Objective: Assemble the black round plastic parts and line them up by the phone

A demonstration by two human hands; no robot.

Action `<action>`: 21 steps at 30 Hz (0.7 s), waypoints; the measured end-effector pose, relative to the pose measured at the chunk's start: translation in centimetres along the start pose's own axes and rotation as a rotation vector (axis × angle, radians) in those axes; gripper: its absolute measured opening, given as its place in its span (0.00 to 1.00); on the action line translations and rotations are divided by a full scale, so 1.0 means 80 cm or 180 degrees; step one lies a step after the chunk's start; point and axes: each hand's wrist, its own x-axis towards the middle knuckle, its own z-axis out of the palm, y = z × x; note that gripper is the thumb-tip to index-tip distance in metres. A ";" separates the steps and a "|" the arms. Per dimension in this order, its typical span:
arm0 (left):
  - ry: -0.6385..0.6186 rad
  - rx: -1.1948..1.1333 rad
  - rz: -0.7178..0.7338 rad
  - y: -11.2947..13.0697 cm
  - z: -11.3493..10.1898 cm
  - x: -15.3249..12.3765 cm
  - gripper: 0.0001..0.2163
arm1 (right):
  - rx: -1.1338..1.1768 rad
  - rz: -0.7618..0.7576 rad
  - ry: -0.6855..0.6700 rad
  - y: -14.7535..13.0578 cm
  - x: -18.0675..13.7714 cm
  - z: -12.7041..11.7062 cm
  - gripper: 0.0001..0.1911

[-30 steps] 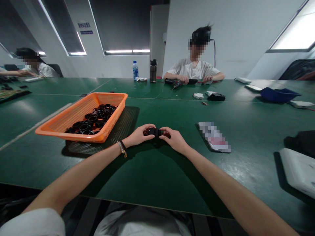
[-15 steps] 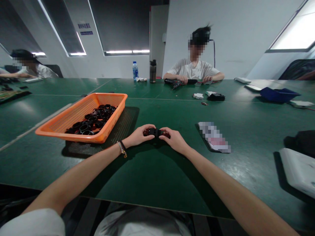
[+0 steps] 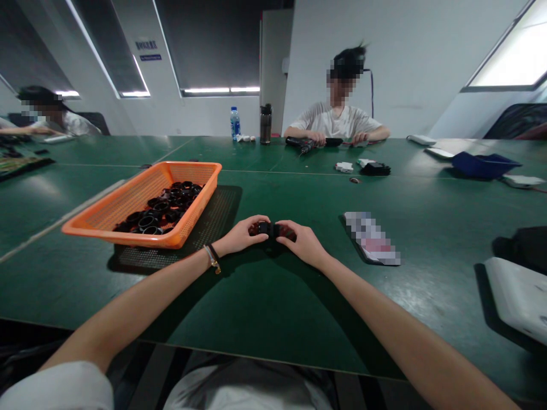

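My left hand (image 3: 243, 234) pinches a small black part (image 3: 264, 228) between thumb and fingers, just above the green table. My right hand (image 3: 302, 242), facing it, is closed on a black part (image 3: 276, 230) too. The two black pieces sit end to end between my fingertips; whether they are joined or apart I cannot tell. Left of my hands stands an orange plastic basket (image 3: 85, 229), with several black rings (image 3: 150, 220) piled in it.
A phone (image 3: 371, 238) lies on the green table (image 3: 256, 307) right of my hands. At the right edge is a white device (image 3: 519, 293). Farther back are a blue tray (image 3: 482, 164), a bottle (image 3: 235, 123), a dark flask (image 3: 265, 124) and a co-worker (image 3: 337, 119) with a power drill (image 3: 305, 145).
The black pieces between my hands have shifted slightly, with a darker gap or seam showing between them. My arms and the basket stay in place.
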 end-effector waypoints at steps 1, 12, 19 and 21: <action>-0.0004 -0.0018 -0.0005 0.000 0.000 0.000 0.17 | 0.0028 0.0003 0.0001 0.000 0.000 0.000 0.15; -0.0036 -0.0044 -0.0023 0.002 0.000 0.000 0.17 | 0.0129 0.0118 -0.0093 -0.003 -0.001 -0.001 0.13; -0.0027 0.0022 0.0020 0.000 0.000 0.000 0.17 | 0.0027 0.0145 -0.0091 -0.004 0.000 -0.002 0.12; -0.0014 0.0045 0.0037 -0.001 0.000 0.000 0.17 | 0.0005 0.0171 -0.0083 -0.004 0.000 -0.001 0.13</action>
